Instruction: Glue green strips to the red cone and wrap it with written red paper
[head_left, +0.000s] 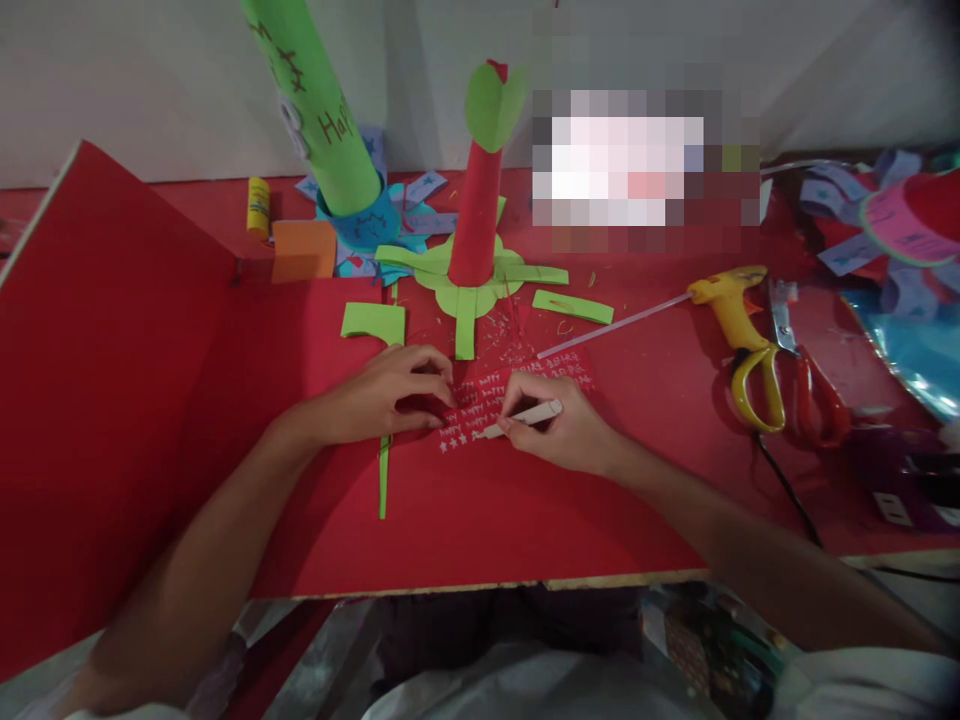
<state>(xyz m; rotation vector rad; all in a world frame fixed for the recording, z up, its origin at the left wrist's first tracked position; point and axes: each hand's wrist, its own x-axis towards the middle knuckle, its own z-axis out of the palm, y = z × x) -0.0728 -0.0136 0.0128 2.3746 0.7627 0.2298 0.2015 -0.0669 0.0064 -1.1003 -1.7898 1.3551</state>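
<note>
My right hand (559, 425) is closed round a white pen (536, 413), its tip on a small red paper (471, 407) covered with white writing and a row of small stars along the bottom. My left hand (397, 397) rests at the paper's left edge, palm down, fingers bent and spread, holding nothing. A thin green strip (385, 478) comes out from beneath the left hand, and a green paper piece (375, 320) lies just above it.
Behind the hands stands a red paper tube (475, 215) on a green base, beside a tall green tube (330, 130). At right lie a yellow glue gun (731, 300) and scissors (781, 318). A large red board (112, 400) rises at left.
</note>
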